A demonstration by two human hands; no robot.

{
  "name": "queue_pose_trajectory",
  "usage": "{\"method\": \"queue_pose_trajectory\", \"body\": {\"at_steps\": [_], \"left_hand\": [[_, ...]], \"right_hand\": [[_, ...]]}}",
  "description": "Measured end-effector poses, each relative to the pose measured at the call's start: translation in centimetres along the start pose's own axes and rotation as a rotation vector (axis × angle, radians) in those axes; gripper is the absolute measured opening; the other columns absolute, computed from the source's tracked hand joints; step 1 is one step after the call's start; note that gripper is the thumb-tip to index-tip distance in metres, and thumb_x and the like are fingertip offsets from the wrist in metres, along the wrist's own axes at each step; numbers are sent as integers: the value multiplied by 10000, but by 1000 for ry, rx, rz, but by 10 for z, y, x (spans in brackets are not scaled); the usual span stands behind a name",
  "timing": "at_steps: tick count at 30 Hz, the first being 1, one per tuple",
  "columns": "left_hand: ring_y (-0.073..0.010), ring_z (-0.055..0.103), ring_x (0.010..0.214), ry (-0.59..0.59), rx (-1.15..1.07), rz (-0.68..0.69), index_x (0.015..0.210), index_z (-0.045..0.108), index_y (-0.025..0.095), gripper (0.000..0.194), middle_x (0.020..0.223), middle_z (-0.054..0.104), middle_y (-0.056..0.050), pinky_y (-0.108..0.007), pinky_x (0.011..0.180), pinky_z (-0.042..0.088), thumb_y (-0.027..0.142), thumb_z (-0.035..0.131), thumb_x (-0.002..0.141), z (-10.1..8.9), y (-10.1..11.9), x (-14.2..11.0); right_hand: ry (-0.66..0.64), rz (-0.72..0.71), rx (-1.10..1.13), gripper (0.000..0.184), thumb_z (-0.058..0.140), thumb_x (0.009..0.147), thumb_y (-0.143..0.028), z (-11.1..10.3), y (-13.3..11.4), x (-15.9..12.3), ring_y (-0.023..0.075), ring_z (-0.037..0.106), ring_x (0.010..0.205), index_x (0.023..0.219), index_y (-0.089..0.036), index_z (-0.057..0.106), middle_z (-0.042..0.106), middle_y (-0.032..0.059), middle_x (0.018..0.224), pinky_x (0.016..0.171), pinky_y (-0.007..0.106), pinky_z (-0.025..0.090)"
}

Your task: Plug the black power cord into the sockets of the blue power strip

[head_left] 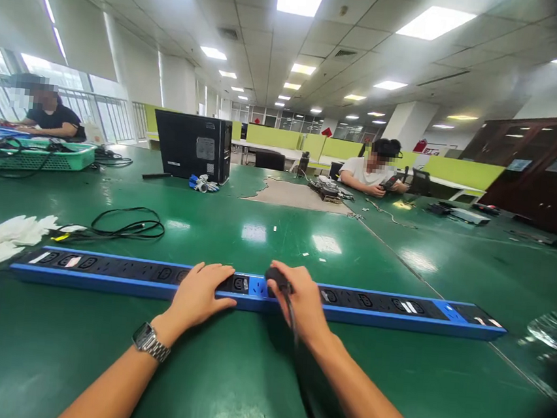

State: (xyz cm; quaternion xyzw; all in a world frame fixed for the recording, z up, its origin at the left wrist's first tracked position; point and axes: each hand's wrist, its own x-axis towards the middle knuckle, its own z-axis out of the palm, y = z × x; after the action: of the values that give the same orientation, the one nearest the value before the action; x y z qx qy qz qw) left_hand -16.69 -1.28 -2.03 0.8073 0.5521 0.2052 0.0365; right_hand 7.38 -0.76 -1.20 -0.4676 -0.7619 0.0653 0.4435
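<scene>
A long blue power strip (147,286) with black and blue socket sections lies crosswise on the green table. My left hand (201,295) rests on it left of the middle, fingers over the top and thumb by the near edge, holding it. Between the fingers of my right hand (302,300) is a black power plug (278,276), at the sockets just right of the blue middle section. Whether its pins are in a socket is hidden. The plug's black cable (299,375) runs from under my right hand toward me and out of view at the bottom.
Behind the strip's left part lies a coiled black cable (129,224). White gloves (23,230) lie at the left edge. Farther back are a green basket (61,156), a black computer case (190,146) and a hardware pile (329,189). Two people sit beyond, left and right.
</scene>
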Motion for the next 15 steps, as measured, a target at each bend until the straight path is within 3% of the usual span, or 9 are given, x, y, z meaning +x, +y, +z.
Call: {"method": "queue_pose_trajectory", "body": {"at_steps": [4, 10, 13, 15], "left_hand": [[-256, 503, 1284, 11, -9, 9, 1286, 553, 263, 548, 1354, 594, -72, -507, 1132, 281, 408, 708, 780, 1, 4, 0], [-264, 521, 1261, 28, -44, 5, 1259, 574, 251, 517, 1329, 611, -81, -522, 1121, 291, 407, 702, 783, -2, 4, -1], [-270, 516, 1263, 26, -52, 1, 1254, 575, 256, 520, 1329, 611, -82, -523, 1122, 283, 403, 706, 772, -3, 3, -3], [-273, 512, 1266, 37, -71, 12, 1282, 551, 262, 557, 1341, 602, -77, -520, 1123, 280, 410, 706, 768, -4, 4, -4]], "right_hand": [[-119, 50, -121, 303, 535, 897, -329, 27, -9, 1, 210, 580, 834, 1154, -225, 657, 658, 74, 876, 772, 345, 475], [-189, -74, -293, 256, 509, 908, -304, 20, -18, 1, 209, 527, 792, 1103, -223, 655, 670, 57, 834, 720, 328, 393], [-211, -127, -296, 268, 500, 903, -259, 22, -25, -4, 213, 535, 825, 1132, -225, 634, 704, 63, 953, 761, 358, 391], [-199, -119, -257, 385, 547, 869, -268, 20, -21, -9, 226, 555, 909, 1251, -232, 572, 701, 73, 1063, 845, 399, 404]]}}
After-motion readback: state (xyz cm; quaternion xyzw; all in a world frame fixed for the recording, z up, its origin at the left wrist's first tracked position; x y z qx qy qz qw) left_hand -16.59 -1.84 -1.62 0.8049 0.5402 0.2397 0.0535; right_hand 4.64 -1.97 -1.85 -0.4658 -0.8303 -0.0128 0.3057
